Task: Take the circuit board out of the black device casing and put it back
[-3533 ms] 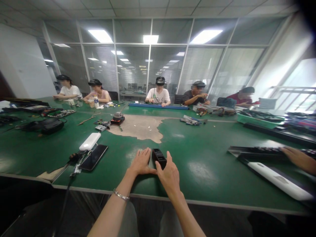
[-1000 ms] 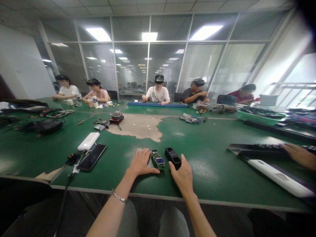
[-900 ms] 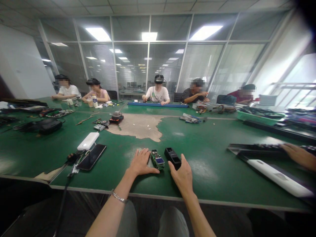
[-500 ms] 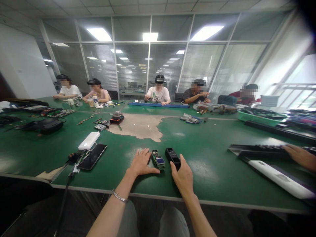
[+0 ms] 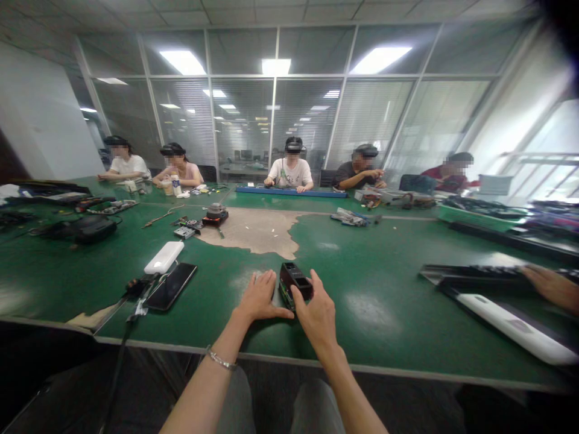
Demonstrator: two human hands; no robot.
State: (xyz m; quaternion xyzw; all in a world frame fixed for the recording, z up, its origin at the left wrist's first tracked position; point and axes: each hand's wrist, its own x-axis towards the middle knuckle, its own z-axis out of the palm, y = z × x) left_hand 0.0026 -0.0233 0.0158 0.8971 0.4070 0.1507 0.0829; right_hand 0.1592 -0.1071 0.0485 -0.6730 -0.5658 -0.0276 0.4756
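Cover (image 5: 295, 277): over green board (image 5: 284, 296)
Right hand (image 5: 319, 312): fingers closed on cover
Left hand (image 5: 259, 299): fingers spread beside board, gripping nothing

Dark lettering crosses the front of a white T-shirt (image 5: 292, 175) at the far side of the desk (image 5: 384, 259), and a blue-and-white label wraps a bottle (image 5: 176, 185); both are too small and blurred to read.

We've got a wide green-topped table (image 5: 375, 259), irregular tan patch (image 5: 253, 232) mid-surface. Past its far edge: metal-framed glass partition (image 5: 242, 51) with blinds (image 5: 184, 120), bright rectangular lights (image 5: 183, 62) in upper panes (image 5: 312, 51). White wall (image 5: 49, 108) past far-left corner, dark floor (image 5: 272, 392) below near edge.
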